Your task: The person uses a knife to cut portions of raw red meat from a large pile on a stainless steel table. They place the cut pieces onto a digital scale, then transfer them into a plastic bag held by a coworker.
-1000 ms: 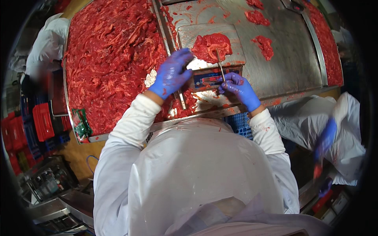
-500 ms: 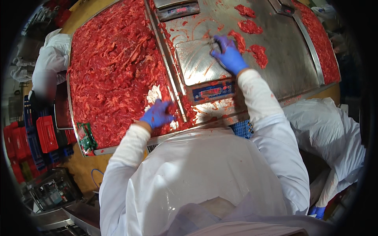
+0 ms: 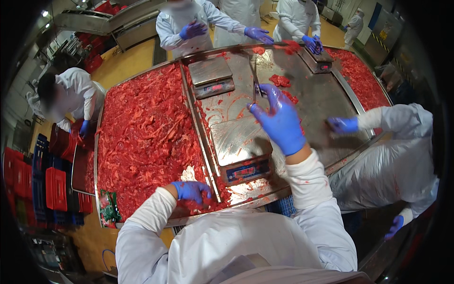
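Note:
My right hand (image 3: 280,122), in a blue glove, is raised beyond the near scale (image 3: 241,139), thumb and fingers spread apart. A thin dark strip (image 3: 254,80) shows by its fingertips; whether they touch it I cannot tell. Low at the front edge of the raw meat (image 3: 142,137), my left hand (image 3: 190,191) hangs with loosely bent fingers, apart from one another. Nothing shows in its grip. The near scale's steel plate carries only smears. Red pieces of meat (image 3: 280,81) lie on the steel table (image 3: 326,109) past my right hand.
A second scale (image 3: 211,78) stands farther back, and a third (image 3: 318,61) at the far right. Co-workers' gloved hands (image 3: 258,35) reach in from the far side; another glove (image 3: 343,125) is at the right. A green packet (image 3: 109,207) lies at the meat's front-left corner. Red crates (image 3: 56,188) stand left.
My view has tilted up, bringing people across the table into sight. My right hand has lifted from beside the scale plate and spread its fingers. The left hand's fingers have bent more.

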Available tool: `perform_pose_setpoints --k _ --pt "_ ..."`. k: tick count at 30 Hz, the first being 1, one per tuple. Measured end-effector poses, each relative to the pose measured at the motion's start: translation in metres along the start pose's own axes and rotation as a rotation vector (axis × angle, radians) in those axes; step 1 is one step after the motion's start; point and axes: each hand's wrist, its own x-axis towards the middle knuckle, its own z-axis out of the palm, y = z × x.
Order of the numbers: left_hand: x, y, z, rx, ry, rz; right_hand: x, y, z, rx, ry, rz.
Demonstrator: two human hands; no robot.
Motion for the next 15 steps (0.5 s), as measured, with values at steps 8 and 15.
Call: perform_pose_setpoints --k 8,15 --pt "0.011 0.166 -0.1 -0.288 0.352 0.385 -0.057 0.04 -0.002 0.761 -0.08 0.445" --pt "0.053 0.146 -0.089 0.104 1.052 0.256 -0.077 0.039 -0.005 0.809 -0.113 0.433"
